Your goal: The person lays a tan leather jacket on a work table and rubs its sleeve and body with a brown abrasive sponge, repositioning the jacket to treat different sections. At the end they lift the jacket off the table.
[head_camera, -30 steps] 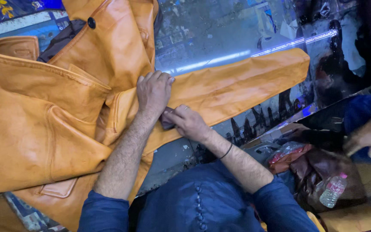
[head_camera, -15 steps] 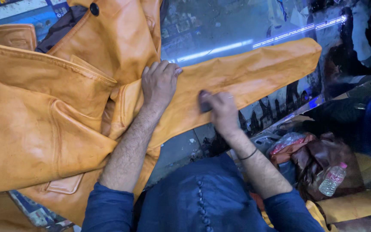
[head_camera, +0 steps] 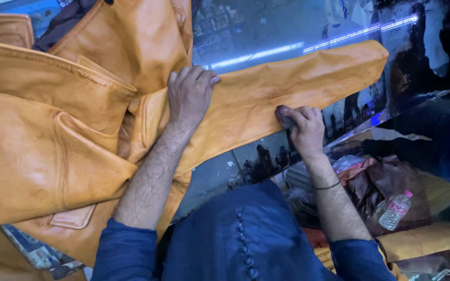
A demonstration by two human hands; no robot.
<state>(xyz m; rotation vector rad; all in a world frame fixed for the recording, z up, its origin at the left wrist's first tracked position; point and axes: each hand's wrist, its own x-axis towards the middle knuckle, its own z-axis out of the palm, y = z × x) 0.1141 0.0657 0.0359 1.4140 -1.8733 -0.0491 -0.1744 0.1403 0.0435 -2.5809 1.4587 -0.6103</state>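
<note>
Flat across the glass counter (head_camera: pixel 266 39) lies a tan leather jacket (head_camera: pixel 53 135), its body heaped on the left of the view and 1 sleeve (head_camera: pixel 287 86) stretched out to the right, the cuff end reaching toward the counter's far right side. The left hand (head_camera: pixel 189 96) is spread open, palm down, pressing the sleeve near where it joins the jacket's body; it grips nothing. The right hand (head_camera: pixel 304 127) is curled closed around a small dark pad (head_camera: pixel 283 115), which touches the lower edge of the sleeve about midway along it. A thin dark band circles the right wrist. Both forearms come out of rolled dark blue sleeves. Below the counter's near edge, to the right, sit a clear plastic bottle (head_camera: pixel 396 210) and some crumpled brown material (head_camera: pixel 371 182) beside it.
</note>
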